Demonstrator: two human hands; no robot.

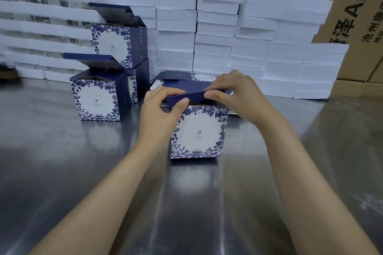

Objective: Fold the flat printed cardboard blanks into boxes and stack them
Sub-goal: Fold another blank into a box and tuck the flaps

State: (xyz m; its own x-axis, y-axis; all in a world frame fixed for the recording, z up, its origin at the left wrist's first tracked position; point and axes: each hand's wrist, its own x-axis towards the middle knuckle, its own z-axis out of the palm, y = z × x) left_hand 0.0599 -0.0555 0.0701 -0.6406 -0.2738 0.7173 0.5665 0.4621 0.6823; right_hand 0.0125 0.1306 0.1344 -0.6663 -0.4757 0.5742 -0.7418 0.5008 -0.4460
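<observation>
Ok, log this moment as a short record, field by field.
surface: steel table
in work: printed box, upright on the table
left hand: pinches the box's dark top flap
right hand: pinches the same flap
folded boxes: stacked two high to the left, lids open
flat blanks: pile behind the hands
backdrop: white foam trays, brown cartons

Flat blanks (178,77), mid-table: mostly hidden behind box (198,141). Front print (198,133): too small to read. Carton (352,16) lettering: cut off, top & R frame edges.
</observation>
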